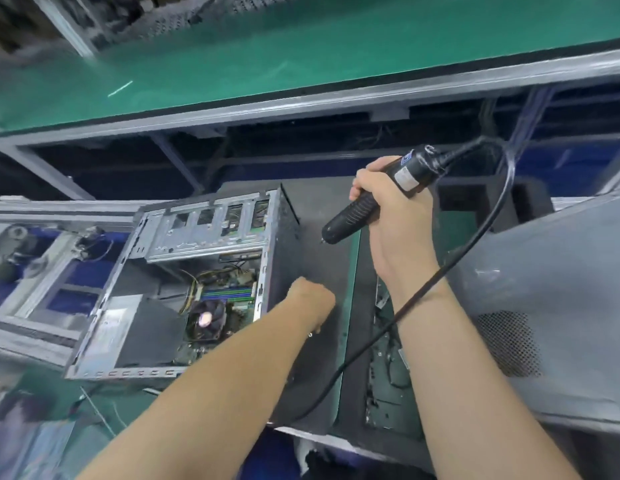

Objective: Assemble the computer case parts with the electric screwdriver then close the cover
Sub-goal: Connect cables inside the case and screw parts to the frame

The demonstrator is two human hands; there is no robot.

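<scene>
Computer case [184,271] lies on its side with its open face up, just left of the left hand [310,297], its motherboard, one round cooler fan [206,320] and four rear slot openings showing. Only one view is given, from the head camera.

That left hand reaches forward over the case's dark side wall [312,237] and rests on or just above it; its fingers are curled under and hidden behind the knuckles, so I cannot tell whether it pinches anything.

Farther out and to the right, the right hand [395,216] is wrapped in a full fist around the one black electric screwdriver [370,202]. The tool slants down to the left, its bit tip just above the dark wall and not plainly touching it. One black cable [488,233] leaves the tool's upper end, loops to the right of the right hand, crosses that wrist and runs down between the two forearms.

One grey cover panel [550,306] with a perforated vent patch lies to the right of the right forearm. A green conveyor belt [301,46] runs beyond both hands.
</scene>
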